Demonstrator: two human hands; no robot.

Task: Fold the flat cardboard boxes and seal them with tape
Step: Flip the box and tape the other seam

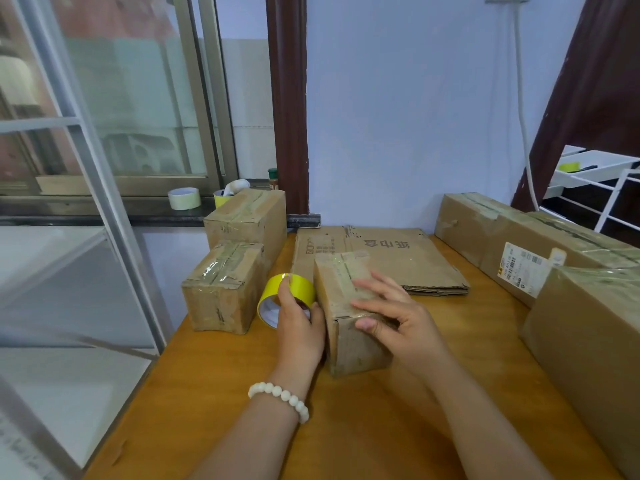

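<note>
The small box (358,351) you are sealing sits near the middle of the counter (225,393), with clear tape running along its top seam. Your right hand (391,306) lies on top of it, fingers spread and nearly straight, thumb pressed at the front upper edge. Your left hand (298,320) is curled round the yellow tape roll (303,287), holding it against the box's left side. A white bead bracelet (280,396) circles that wrist. Just behind the box lies a stack of flat cardboard (398,261). To the left stand two taped boxes (221,292), one behind the other. Along the right edge sit a long taped box (485,230) and a larger box (588,323). A pale tape roll (184,198) rests on the window ledge.
</note>
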